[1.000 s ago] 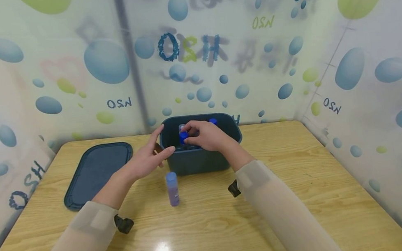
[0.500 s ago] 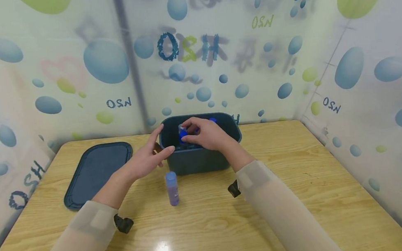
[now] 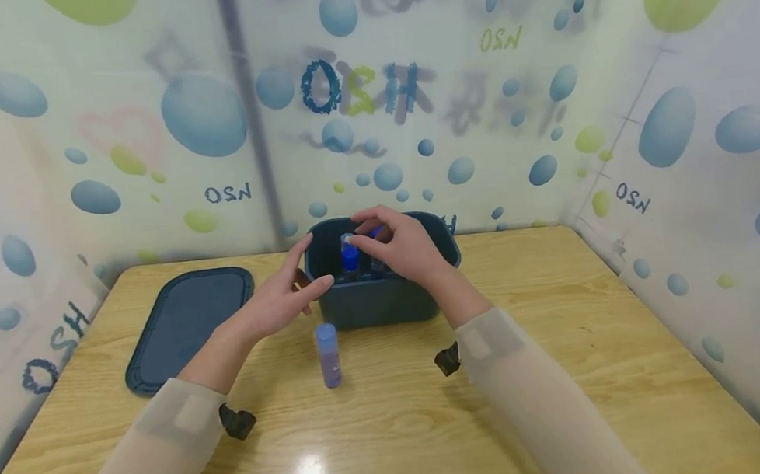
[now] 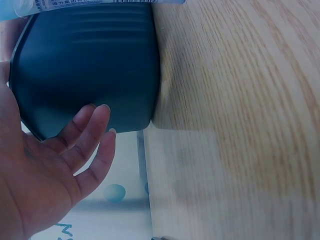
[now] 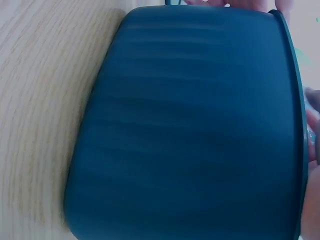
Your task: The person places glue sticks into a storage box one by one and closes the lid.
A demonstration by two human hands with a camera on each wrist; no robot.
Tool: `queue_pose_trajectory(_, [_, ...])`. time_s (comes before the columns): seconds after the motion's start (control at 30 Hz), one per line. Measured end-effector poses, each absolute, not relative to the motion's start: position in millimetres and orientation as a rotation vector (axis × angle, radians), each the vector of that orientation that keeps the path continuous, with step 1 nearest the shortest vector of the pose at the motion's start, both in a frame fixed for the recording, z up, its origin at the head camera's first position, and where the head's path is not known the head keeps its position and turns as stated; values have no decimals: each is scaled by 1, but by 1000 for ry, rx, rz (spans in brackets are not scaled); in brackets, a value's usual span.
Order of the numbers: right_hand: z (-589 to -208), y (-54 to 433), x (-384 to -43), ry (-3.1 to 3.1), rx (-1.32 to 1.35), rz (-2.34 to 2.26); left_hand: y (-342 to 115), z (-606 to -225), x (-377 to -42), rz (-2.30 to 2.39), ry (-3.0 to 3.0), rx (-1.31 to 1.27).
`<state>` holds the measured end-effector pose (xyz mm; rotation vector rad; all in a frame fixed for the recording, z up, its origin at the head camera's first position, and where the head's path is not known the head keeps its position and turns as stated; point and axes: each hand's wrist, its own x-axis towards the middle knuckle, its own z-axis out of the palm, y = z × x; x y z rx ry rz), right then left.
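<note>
A dark blue-green plastic box (image 3: 380, 303) stands on the table, uncovered. My left hand (image 3: 283, 299) spreads its fingers at the box's left end, fingertips touching the wall; the left wrist view shows these fingers (image 4: 87, 135) against the box's side. Over the opening is my right hand (image 3: 405, 246), fingers bent loosely with a gap between thumb and fingertips. Just below its thumb, a blue-capped bottle (image 3: 350, 259) stands upright inside the box, apart from the hand. Another blue cap (image 3: 376, 233) shows partly behind the fingers. The box's deeper contents are hidden.
A slim bottle (image 3: 329, 356) with a translucent blue cap and purplish body stands upright in front of the box. The dark lid (image 3: 188, 329) lies flat at the left of the wooden table (image 3: 547, 406). A patterned curtain (image 3: 477, 101) hangs close behind.
My right hand has let go of the blue-capped bottle inside the box and lifted slightly up and right. The left hand stays at the box's end.
</note>
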<state>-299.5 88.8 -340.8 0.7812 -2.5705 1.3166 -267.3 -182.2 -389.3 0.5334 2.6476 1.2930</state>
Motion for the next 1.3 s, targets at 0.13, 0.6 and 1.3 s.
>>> queue_pose_trajectory(0.13, [-339, 91, -294, -2351, 852, 1421, -182, -391, -268, 1294, 2643, 531])
queue_pose_trajectory(0.6, [-340, 89, -242, -2426, 1055, 1578, -180, -388, -268, 1299, 2647, 536])
queue_pose_trajectory(1.3, [-362, 84, -217, -2820, 1262, 1718, -180, -391, -267, 1321, 2633, 525])
